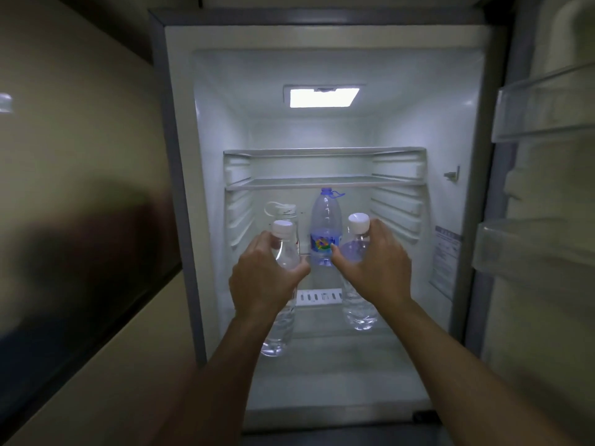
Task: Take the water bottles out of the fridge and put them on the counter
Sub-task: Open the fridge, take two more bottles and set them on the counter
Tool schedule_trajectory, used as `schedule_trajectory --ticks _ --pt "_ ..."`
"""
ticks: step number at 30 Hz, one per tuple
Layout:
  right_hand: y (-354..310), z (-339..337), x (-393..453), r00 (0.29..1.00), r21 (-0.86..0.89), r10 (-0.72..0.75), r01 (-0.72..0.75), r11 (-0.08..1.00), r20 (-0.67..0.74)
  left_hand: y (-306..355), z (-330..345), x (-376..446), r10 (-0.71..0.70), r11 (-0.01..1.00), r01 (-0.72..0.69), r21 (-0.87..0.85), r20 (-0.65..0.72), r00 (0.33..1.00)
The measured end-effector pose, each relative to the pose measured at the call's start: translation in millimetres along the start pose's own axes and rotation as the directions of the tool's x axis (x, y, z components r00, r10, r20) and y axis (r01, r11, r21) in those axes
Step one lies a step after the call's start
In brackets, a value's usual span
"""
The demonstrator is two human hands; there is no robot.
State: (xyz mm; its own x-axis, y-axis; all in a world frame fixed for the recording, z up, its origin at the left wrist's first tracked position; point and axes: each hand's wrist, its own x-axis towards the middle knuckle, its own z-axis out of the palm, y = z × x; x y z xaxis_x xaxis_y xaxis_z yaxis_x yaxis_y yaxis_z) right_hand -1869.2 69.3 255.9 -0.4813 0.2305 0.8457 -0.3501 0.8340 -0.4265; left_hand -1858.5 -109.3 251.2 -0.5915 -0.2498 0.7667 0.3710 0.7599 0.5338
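The fridge [180, 156] stands open in front of me, its inside lit. My left hand [262, 278] grips a clear white-capped water bottle [278, 329] around its upper body. My right hand [375, 268] grips a second clear white-capped bottle [359, 312] the same way. Both bottles are upright, close to the fridge floor. Between them, further back, stands a taller bottle [325, 226] with a blue cap and a coloured label. Behind the left bottle a fourth bottle with a white looped cap [285, 210] is partly hidden.
Two glass shelves [325, 181] sit just above the bottles. The open fridge door with its racks [544, 111] is at the right. A pale counter surface [106, 375] runs along the left, below a dark glossy panel [80, 188].
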Motion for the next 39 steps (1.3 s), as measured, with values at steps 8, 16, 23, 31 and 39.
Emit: schedule_trajectory --ticks 8,16,23,31,39 --pt "-27.3 -44.1 -34.1 0.997 0.09 0.065 -0.069 0.994 0.044 19.1 -35.9 -33.7 -0.093 0.993 0.1 -0.066 0.095 0.991" --pt "-44.3 -90.8 -68.9 0.992 0.09 0.126 -0.127 0.988 0.01 43.2 -72.0 -62.8 -0.126 0.976 0.151 -0.156 0.162 0.979" --pt "-62.8 -144.3 -107.9 0.988 0.07 0.154 -0.155 0.985 0.017 59.8 -107.9 -103.9 -0.116 0.959 0.173 -0.223 0.247 0.962" --pt "-75.3 -219.9 -155.2 0.968 0.09 0.25 -0.248 0.965 -0.011 84.4 -134.5 -165.3 -0.077 0.932 0.186 -0.31 0.333 0.94" --pt "-81.7 -312.2 -199.7 0.958 0.015 0.283 -0.283 0.959 -0.052 145.2 -157.0 -226.3 0.051 0.905 0.129 -0.406 0.403 0.914"
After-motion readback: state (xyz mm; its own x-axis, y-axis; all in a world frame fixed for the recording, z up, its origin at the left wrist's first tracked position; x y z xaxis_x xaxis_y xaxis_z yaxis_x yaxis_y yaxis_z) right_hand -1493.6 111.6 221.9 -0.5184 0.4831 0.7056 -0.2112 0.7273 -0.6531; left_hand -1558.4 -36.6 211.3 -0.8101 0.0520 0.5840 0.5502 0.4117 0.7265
